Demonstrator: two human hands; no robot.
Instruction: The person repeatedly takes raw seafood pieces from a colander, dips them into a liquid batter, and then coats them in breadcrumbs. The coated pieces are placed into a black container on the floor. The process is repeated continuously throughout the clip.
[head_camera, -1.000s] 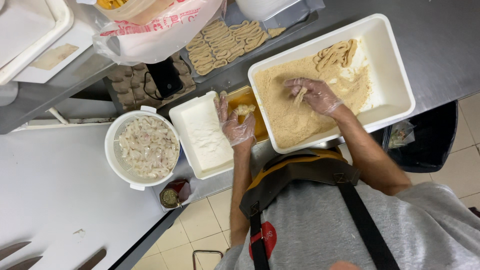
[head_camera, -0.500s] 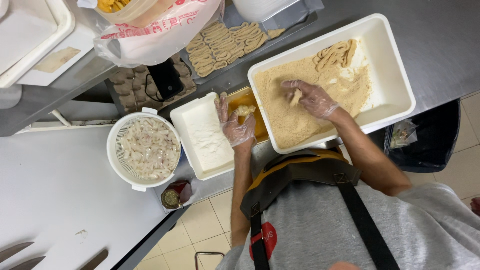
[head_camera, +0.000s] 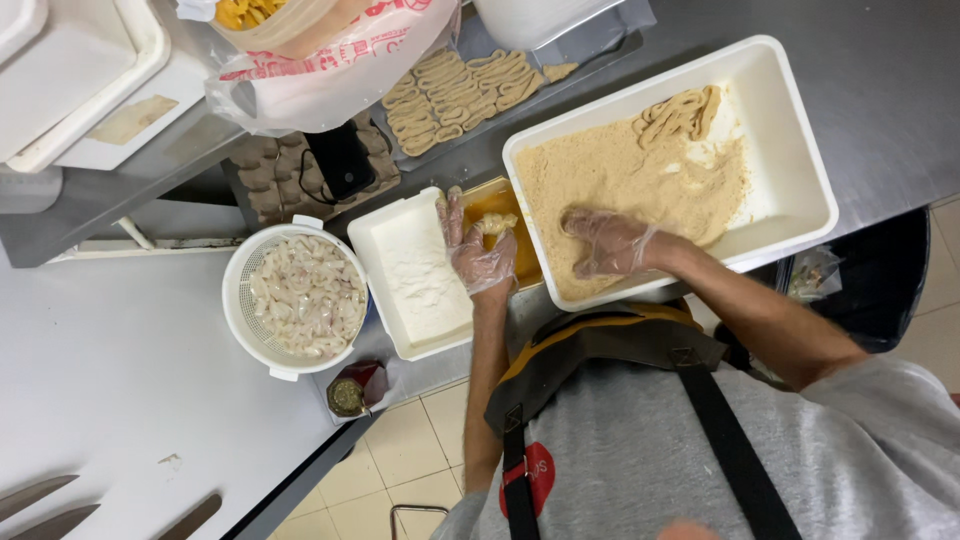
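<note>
1. Our left hand (head_camera: 478, 250), in a clear plastic glove, pinches a pale, egg-wet strip of food (head_camera: 494, 223) in its fingertips, the other fingers spread loosely upward. The strip hangs over the narrow tray of yellow beaten egg (head_camera: 516, 250), its long axis running roughly left to right across the picture, the free end pointing toward the crumb bin.
2. Our right hand (head_camera: 605, 243), also gloved, lies palm down on the tan breadcrumbs, fingers nearly flat and close together, pointing left. It presses the crumbs; we cannot tell whether anything lies beneath it.
3. The breadcrumbs fill a large white rectangular plastic bin (head_camera: 800, 170); a small heap of already crumbed strips (head_camera: 680, 113) sits in its far corner.
4. Just left of the egg tray stands a white rectangular tub of flour (head_camera: 415, 275), touching it.
5. Farther left, a round white colander of sliced raw pieces (head_camera: 300, 297) rests on the white surface.
6. Beyond the tubs, a metal tray holds rows of breaded strips (head_camera: 460, 85).
</note>
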